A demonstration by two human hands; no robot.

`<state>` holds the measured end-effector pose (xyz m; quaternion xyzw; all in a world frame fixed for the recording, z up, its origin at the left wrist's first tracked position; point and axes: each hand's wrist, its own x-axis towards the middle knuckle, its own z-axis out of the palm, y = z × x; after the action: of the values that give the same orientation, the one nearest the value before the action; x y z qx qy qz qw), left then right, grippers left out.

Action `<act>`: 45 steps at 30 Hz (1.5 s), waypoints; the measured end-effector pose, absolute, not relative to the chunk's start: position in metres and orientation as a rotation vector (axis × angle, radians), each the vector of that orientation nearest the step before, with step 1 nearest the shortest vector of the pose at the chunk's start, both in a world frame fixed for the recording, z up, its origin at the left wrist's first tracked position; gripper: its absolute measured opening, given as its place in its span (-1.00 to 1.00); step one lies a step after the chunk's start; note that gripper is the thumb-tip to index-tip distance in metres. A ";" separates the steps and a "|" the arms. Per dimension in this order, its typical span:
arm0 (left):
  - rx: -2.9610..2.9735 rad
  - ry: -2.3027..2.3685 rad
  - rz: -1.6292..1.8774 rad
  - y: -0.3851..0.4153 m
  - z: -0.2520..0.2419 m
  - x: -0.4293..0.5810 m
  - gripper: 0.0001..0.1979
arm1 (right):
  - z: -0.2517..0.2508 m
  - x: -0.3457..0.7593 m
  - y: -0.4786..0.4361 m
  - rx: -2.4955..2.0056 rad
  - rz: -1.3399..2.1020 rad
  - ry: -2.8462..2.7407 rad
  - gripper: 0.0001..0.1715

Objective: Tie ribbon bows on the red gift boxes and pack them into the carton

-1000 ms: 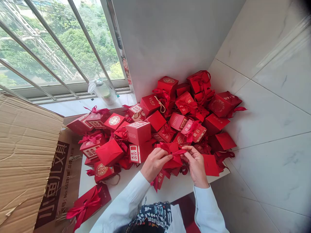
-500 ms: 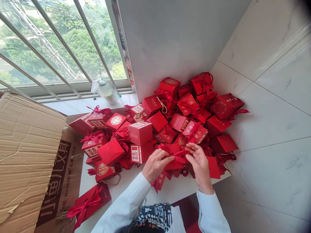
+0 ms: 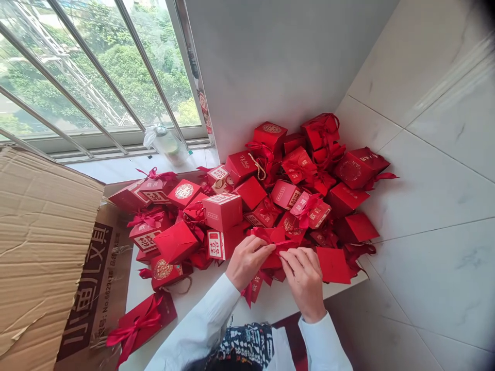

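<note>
My left hand [image 3: 247, 260] pinches a red ribbon [image 3: 284, 246] near the front of a heap of red gift boxes. Close beside it, my right hand [image 3: 303, 275] is closed on the same ribbon, thumb and fingertips together. Under the ribbon lies a red gift box [image 3: 273, 262], partly covered by both hands. Another red box [image 3: 333, 265] sits just right of my right hand. Left of my left hand is a box with a white double-happiness label [image 3: 215, 245].
The boxes are heaped on a white table [image 3: 235, 309] against the wall. A ribboned box [image 3: 141, 322] lies apart at the front left. A cardboard carton [image 3: 46, 247] stands at the left. On the windowsill is a plastic-wrapped bottle [image 3: 170, 147].
My right hand has moved left and slightly down, from spread fingers to a pinch on the ribbon beside my left hand. The left hand stays nearly in place.
</note>
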<state>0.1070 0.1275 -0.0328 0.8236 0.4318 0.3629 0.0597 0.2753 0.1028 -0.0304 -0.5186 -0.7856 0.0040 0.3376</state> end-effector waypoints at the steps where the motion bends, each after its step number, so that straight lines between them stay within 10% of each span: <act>1: 2.497 1.319 1.110 0.128 -0.033 0.107 -0.81 | -0.030 0.277 0.102 -1.327 -0.027 -2.067 -0.79; 21: 2.481 1.334 1.137 0.125 -0.033 0.103 -0.81 | -0.027 0.298 0.089 -1.187 -0.079 -2.174 -0.77; 33: 1.673 1.762 1.065 0.123 -0.009 0.099 -0.78 | -0.008 0.288 0.120 -1.776 0.796 -1.496 -0.54; 45: 1.815 1.758 0.882 0.140 -0.001 0.101 -0.81 | -0.016 0.283 0.124 -1.704 0.890 -1.526 -0.66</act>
<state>0.1006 0.1401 -0.0007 0.6599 0.6391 0.3208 0.2307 0.2828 0.1242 -0.0157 -0.6535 -0.5855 0.3416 0.3368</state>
